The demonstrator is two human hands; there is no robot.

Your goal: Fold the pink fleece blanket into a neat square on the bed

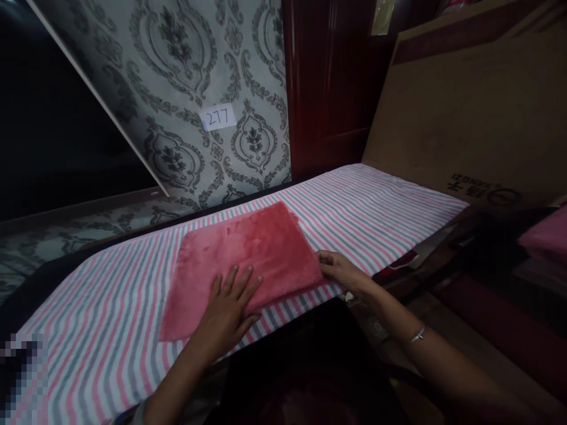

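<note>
A pink plush cloth (248, 254), folded into a flat rectangle, lies on a striped sheet (363, 206). My left hand (228, 310) rests palm down on the cloth's near edge, fingers spread. At the cloth's right edge, near its front corner, my right hand (336, 268) has its fingers curled together on the fabric. The tips of those fingers are partly hidden. A thin bracelet (417, 335) circles my right wrist.
A large cardboard box (469, 106) stands at the back right. Behind the table are a dark red door (332, 77) and patterned wallpaper with a paper marked 277 (219, 117). A black screen (66, 118) fills the upper left. More pink fabric (547, 236) lies at far right.
</note>
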